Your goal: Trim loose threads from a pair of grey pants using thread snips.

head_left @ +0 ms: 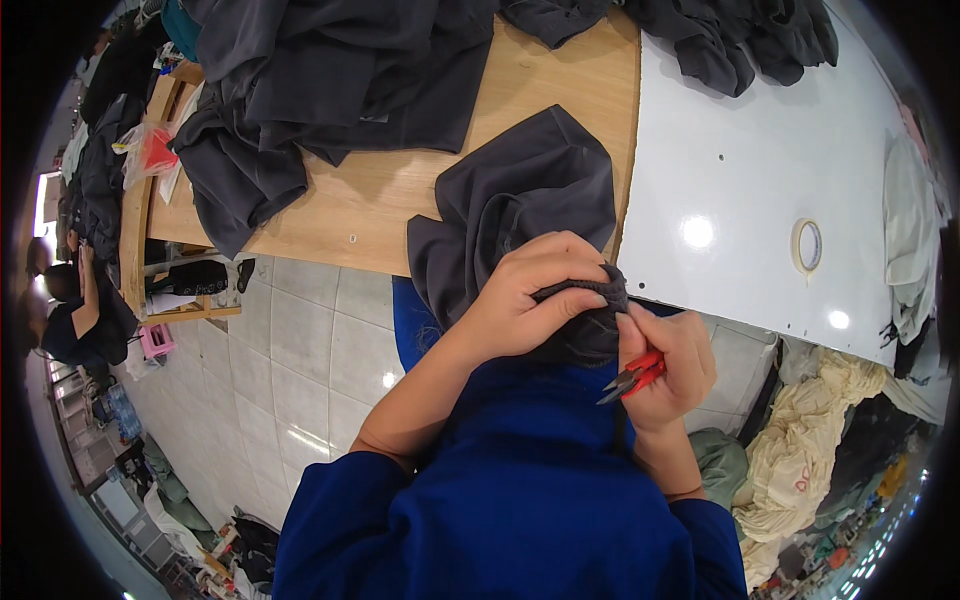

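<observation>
A dark grey garment [545, 165] lies bunched at the front edge of the wooden table, with its near end lifted over my lap. My left hand [545, 295] is closed on a folded, seamed edge of it, thumb on top. Close by on the right, my right hand [668, 365] pinches the same edge between thumb and forefinger. Tucked in the right palm is a pair of red-handled thread snips [635, 378], their dark blades pointing down and to the left. The fingertips of both hands almost meet at the seam.
More dark grey garments [340, 75] are heaped on the wooden table [350, 215] at the far left. A white board [750, 190] adjoins on the right, bearing a tape roll [806, 246]. Cream cloth [800, 440] is piled below it. Another person [85, 310] sits at the far left.
</observation>
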`<act>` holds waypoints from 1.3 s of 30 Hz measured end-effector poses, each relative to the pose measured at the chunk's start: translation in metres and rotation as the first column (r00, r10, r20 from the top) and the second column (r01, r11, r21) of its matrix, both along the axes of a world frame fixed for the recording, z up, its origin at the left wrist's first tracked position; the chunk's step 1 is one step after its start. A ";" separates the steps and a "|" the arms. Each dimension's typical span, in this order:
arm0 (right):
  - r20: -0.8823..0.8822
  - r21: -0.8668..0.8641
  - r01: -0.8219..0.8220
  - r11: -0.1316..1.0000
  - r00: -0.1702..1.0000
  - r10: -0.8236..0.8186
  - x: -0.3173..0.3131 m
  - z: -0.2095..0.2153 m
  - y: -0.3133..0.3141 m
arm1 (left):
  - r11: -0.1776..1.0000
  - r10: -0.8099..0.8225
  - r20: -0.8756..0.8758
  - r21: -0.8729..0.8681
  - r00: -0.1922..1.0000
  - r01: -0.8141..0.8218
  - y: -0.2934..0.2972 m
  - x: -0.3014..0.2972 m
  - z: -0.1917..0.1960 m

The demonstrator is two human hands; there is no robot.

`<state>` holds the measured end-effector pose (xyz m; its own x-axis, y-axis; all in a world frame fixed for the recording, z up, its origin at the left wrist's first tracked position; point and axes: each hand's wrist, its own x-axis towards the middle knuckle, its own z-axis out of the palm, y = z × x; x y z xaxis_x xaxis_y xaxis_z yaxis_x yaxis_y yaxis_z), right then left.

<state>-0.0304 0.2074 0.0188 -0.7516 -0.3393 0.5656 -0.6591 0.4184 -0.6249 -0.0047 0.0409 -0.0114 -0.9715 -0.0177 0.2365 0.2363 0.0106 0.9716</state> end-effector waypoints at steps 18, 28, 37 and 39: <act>0.254 -0.250 -0.275 0.928 0.907 0.337 -0.010 0.003 0.022 | 0.967 -0.089 -0.270 0.208 0.959 0.148 -0.013 -0.003 -0.015; 0.220 -0.138 -0.268 0.954 0.931 0.293 -0.012 0.011 0.017 | 0.943 -0.193 -0.280 0.213 0.941 0.256 -0.016 -0.003 -0.016; 0.189 -0.072 -0.286 0.955 0.937 0.295 -0.013 0.015 0.017 | 0.937 -0.226 -0.261 0.204 0.939 0.283 -0.015 -0.003 -0.011; 0.174 -0.062 -0.280 0.958 0.942 0.287 -0.013 0.015 0.017 | 0.937 -0.231 -0.260 0.201 0.938 0.286 -0.015 -0.003 -0.012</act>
<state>-0.0432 0.2246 0.0339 -0.7172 -0.5351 0.4464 -0.6230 0.2053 -0.7548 -0.0073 0.0257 -0.0230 -0.8692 0.1454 0.4727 0.4165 -0.2999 0.8582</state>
